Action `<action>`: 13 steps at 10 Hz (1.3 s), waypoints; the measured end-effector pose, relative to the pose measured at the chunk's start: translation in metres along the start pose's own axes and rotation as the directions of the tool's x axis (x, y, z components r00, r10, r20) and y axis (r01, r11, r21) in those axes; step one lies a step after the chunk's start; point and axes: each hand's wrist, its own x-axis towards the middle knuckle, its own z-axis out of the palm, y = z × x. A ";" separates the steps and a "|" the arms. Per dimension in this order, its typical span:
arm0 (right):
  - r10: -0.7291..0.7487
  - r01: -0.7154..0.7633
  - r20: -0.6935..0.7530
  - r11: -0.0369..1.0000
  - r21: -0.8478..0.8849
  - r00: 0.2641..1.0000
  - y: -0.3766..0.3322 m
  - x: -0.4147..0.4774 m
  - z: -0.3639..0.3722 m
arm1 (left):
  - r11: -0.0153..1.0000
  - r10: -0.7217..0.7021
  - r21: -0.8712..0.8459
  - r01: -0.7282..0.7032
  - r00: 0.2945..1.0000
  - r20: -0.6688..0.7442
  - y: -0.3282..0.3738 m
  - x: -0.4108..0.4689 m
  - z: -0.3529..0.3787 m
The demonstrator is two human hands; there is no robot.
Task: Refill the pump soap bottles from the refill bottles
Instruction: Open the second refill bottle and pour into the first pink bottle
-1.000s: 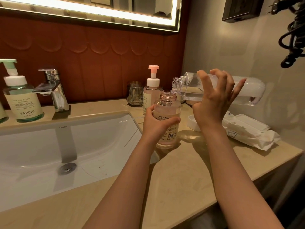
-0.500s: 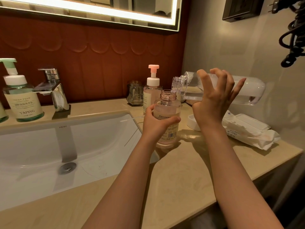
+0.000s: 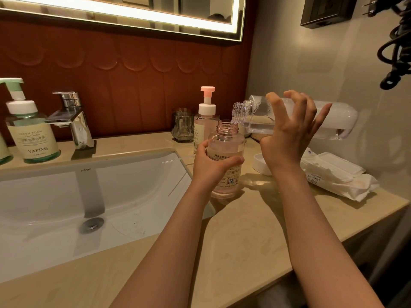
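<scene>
My left hand [image 3: 211, 167] grips an uncapped pink soap bottle [image 3: 226, 141] that stands on the beige counter [image 3: 244, 230] to the right of the sink. My right hand [image 3: 287, 134] holds a clear refill bottle [image 3: 338, 121] almost level, foam inside it, its open threaded neck just over the pink bottle's mouth. Behind stands a second pink bottle with its pump [image 3: 206, 107] on. At far left is a green pump bottle [image 3: 29, 134] labelled YAPING.
The white sink basin [image 3: 66, 196] with a chrome tap [image 3: 71, 116] fills the left. A glass tumbler [image 3: 182, 127] stands by the red wall. A white dish [image 3: 261, 165] and a wipes pack [image 3: 333, 174] lie at right. A black cord [image 3: 395, 41] hangs top right.
Both hands and both bottles stay almost where they were. The refill bottle's neck remains over the pink bottle's mouth.
</scene>
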 end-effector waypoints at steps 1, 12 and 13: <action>-0.008 0.008 -0.009 1.000 -0.002 1.000 0.000 0.001 0.000 | 1.000 -0.004 0.002 0.004 1.000 0.000 0.000 0.000 0.000; -0.009 0.009 0.005 1.000 -0.011 1.000 -0.001 0.000 0.000 | 1.000 -0.003 0.006 0.003 1.000 0.008 0.001 0.000 -0.001; -0.011 0.011 -0.002 1.000 -0.013 1.000 0.000 0.000 0.000 | 1.000 -0.001 0.004 0.001 1.000 0.006 0.001 0.000 0.000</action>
